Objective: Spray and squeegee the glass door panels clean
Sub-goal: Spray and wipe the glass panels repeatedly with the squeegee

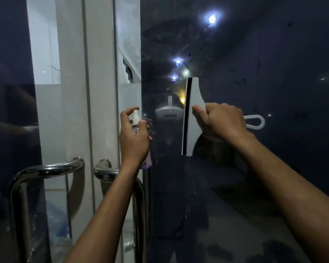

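dark glass door panel (254,54): squeegee (192,118) blade upright, handle pointing right.

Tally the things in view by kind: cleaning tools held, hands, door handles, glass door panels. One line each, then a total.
Spray bottle: 1, in the left hand
Squeegee: 1, in the right hand
Hands: 2
Door handles: 2, left door handle, right door handle
Glass door panels: 2, left glass panel, right glass panel
Total: 8
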Action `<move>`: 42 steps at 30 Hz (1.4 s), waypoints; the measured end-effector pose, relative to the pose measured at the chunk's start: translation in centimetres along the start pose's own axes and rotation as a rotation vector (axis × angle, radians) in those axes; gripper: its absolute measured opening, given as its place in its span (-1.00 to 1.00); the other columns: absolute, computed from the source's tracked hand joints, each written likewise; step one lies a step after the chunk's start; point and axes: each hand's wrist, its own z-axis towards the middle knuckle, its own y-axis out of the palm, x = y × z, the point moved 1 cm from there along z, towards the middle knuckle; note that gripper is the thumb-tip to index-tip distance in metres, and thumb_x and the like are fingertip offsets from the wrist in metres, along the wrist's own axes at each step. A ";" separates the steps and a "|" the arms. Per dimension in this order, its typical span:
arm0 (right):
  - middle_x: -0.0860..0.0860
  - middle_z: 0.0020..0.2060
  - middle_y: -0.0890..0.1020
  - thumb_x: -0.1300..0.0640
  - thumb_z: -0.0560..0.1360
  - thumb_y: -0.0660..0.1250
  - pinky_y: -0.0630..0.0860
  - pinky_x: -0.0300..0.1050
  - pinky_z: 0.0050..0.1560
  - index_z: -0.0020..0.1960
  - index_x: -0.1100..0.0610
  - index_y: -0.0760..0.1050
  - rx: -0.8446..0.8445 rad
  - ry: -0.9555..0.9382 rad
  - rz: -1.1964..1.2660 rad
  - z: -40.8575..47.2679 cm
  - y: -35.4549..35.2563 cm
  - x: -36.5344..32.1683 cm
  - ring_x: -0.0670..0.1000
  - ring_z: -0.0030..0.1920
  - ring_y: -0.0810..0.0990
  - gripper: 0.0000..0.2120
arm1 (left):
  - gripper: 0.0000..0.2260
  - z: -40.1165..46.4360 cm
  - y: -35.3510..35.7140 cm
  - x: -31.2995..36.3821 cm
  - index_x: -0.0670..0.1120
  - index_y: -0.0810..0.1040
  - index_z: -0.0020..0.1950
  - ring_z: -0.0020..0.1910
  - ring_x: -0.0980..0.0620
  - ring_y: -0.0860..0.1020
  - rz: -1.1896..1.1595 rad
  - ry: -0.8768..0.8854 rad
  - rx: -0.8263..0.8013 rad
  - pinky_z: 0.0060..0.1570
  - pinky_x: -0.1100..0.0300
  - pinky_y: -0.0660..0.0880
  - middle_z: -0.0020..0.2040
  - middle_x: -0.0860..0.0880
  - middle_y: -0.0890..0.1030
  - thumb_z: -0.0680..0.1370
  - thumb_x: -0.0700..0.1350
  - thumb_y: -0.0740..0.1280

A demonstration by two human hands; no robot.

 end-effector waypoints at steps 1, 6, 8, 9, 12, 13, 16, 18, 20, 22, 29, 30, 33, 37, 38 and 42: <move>0.09 -0.21 0.60 -0.37 0.59 -0.16 0.38 0.03 -0.15 -0.19 0.03 0.40 0.019 -0.008 -0.003 0.3 0.0 -0.8 0.16 -0.23 0.50 -0.41 | -0.73 0.0 0.1 0.0 -0.02 0.39 0.35 -0.36 0.22 0.57 0.005 0.000 -0.014 -0.37 0.29 0.51 -0.19 0.04 0.59 0.67 -0.24 0.19; 0.13 -0.05 0.64 -0.32 0.62 -0.09 0.28 0.01 -0.13 0.04 0.07 0.56 -0.002 -0.050 -0.025 1.3 -0.3 -3.5 0.23 -0.04 0.57 -0.40 | -0.74 -0.3 0.5 0.0 0.04 0.40 0.30 -0.29 0.10 0.61 0.003 0.006 -0.065 -0.37 0.26 0.51 -0.08 -0.07 0.65 0.66 -0.23 0.20; 0.14 -0.05 0.64 -0.35 0.61 -0.11 0.29 0.02 -0.13 -0.06 0.06 0.50 -0.005 -0.011 -0.028 0.6 -0.4 -1.4 0.22 -0.09 0.55 -0.40 | -0.74 -0.3 0.9 -0.1 0.03 0.39 0.32 -0.32 0.15 0.58 0.034 0.015 -0.094 -0.37 0.28 0.51 -0.12 -0.02 0.62 0.66 -0.22 0.21; 0.16 -0.05 0.64 -0.37 0.60 -0.12 0.31 0.02 -0.13 -0.10 0.06 0.45 -0.011 0.026 -0.032 0.1 -0.4 0.3 0.23 -0.08 0.56 -0.42 | -0.74 -0.2 1.1 -0.2 0.03 0.39 0.32 -0.31 0.14 0.57 0.051 0.027 -0.114 -0.35 0.25 0.52 -0.12 -0.01 0.60 0.66 -0.22 0.21; 0.21 -0.04 0.61 -0.38 0.58 -0.13 0.35 0.07 -0.09 -0.08 0.04 0.42 -0.051 0.207 -0.009 -2.4 -1.0 5.6 0.27 -0.01 0.57 -0.42 | -0.73 0.0 1.8 -0.4 0.04 0.39 0.33 -0.22 0.02 0.60 0.115 0.064 -0.160 -0.30 0.10 0.58 0.00 0.00 0.59 0.65 -0.17 0.23; 0.20 -0.07 0.59 -0.39 0.58 -0.14 0.36 0.07 -0.10 -0.09 0.05 0.41 -0.058 0.273 0.017 -3.4 -1.0 7.3 0.27 -0.03 0.56 -0.42 | -0.73 0.1 2.1 -0.3 0.04 0.39 0.33 -0.20 -0.01 0.60 0.129 0.074 -0.167 -0.29 0.07 0.60 0.02 0.03 0.59 0.65 -0.17 0.24; 0.16 -0.11 0.60 -0.41 0.56 -0.16 0.36 0.05 -0.15 -0.13 0.06 0.45 -0.062 0.452 0.159 -6.8 0.4 10.1 0.23 -0.13 0.52 -0.36 | -0.73 -0.1 3.1 0.4 0.07 0.39 0.32 -0.15 -0.01 0.61 0.137 0.080 -0.180 -0.28 0.05 0.63 0.01 0.12 0.58 0.65 -0.16 0.24; 0.22 -0.07 0.63 -0.39 0.57 -0.13 0.41 0.07 -0.10 -0.06 0.13 0.53 -0.030 0.562 0.299 -9.1 2.6 9.8 0.28 -0.05 0.56 -0.31 | -0.73 -0.6 4.0 0.8 0.12 0.40 0.28 -0.20 0.00 0.61 0.134 0.084 -0.181 -0.28 0.00 0.63 -0.06 0.09 0.60 0.64 -0.16 0.24; 0.26 -0.05 0.63 -0.33 0.60 -0.05 0.44 0.07 -0.03 -0.04 0.22 0.53 0.018 0.638 0.485 -10.2 4.2 8.3 0.31 0.02 0.58 -0.34 | -0.74 -1.2 4.7 0.6 0.12 0.42 0.26 -0.26 0.01 0.60 0.124 0.078 -0.185 -0.31 0.00 0.60 -0.13 0.05 0.61 0.63 -0.17 0.25; 0.23 -0.12 0.65 -0.25 0.64 0.05 0.50 -0.01 -0.07 -0.10 0.19 0.52 0.064 0.686 0.706 -9.5 4.6 6.6 0.25 -0.05 0.63 -0.46 | -0.73 -1.7 5.0 0.3 0.12 0.41 0.28 -0.30 0.03 0.58 0.111 0.061 -0.192 -0.31 0.01 0.58 -0.14 0.02 0.61 0.63 -0.16 0.25; 0.09 -0.47 0.59 -0.19 0.65 0.10 0.40 -0.12 -0.35 -0.06 0.19 0.50 0.029 0.829 1.170 -11.6 9.3 -1.5 -0.01 -0.53 0.50 -0.54 | -0.72 -3.6 3.8 -0.8 0.15 0.39 0.28 -0.19 0.07 0.61 0.091 0.012 -0.104 -0.24 0.01 0.63 -0.05 0.17 0.60 0.65 -0.18 0.23; 0.09 -0.45 0.59 -0.19 0.65 0.10 0.41 -0.14 -0.36 -0.05 0.19 0.51 0.020 0.871 1.194 -14.0 10.5 -2.6 0.01 -0.49 0.53 -0.54 | -0.72 -4.2 3.7 -0.8 0.14 0.39 0.29 -0.17 0.05 0.62 0.074 0.000 -0.109 -0.25 0.06 0.61 -0.03 0.14 0.61 0.65 -0.18 0.23; 0.11 -0.43 0.60 -0.18 0.62 0.12 0.44 -0.17 -0.40 -0.07 0.16 0.53 -0.038 0.998 1.169 -22.0 13.3 -4.9 0.03 -0.43 0.58 -0.56 | -0.71 -5.8 3.3 -0.7 0.10 0.39 0.32 -0.19 0.01 0.59 0.024 -0.023 -0.124 -0.30 0.23 0.55 0.04 -0.07 0.59 0.66 -0.20 0.22; 0.11 -0.45 0.60 -0.13 0.64 0.11 0.49 -0.13 -0.36 -0.13 0.15 0.54 -0.044 1.053 1.211 -25.0 14.5 -6.1 0.03 -0.44 0.58 -0.57 | -0.71 -7.9 2.6 -0.8 0.07 0.39 0.33 -0.27 0.05 0.56 -0.010 -0.049 -0.129 -0.31 0.21 0.55 -0.06 -0.08 0.58 0.66 -0.22 0.22; 0.11 -0.41 0.62 -0.15 0.64 0.10 0.50 -0.11 -0.35 -0.12 0.14 0.54 -0.035 1.046 1.230 -24.2 14.3 -6.3 0.04 -0.40 0.59 -0.57 | -0.71 -8.5 2.5 -1.1 0.06 0.39 0.33 -0.29 0.05 0.56 -0.001 -0.062 -0.130 -0.31 0.18 0.55 -0.11 -0.05 0.58 0.66 -0.22 0.22; 0.09 -0.30 0.63 -0.16 0.65 0.10 0.46 -0.20 -0.38 -0.09 0.12 0.51 -0.005 0.984 1.270 -22.1 14.0 -6.2 -0.03 -0.37 0.56 -0.59 | -0.72 -11.6 2.0 -2.4 0.10 0.41 0.31 -0.30 0.06 0.58 0.047 -0.084 -0.100 -0.30 0.14 0.57 -0.16 0.08 0.60 0.65 -0.20 0.24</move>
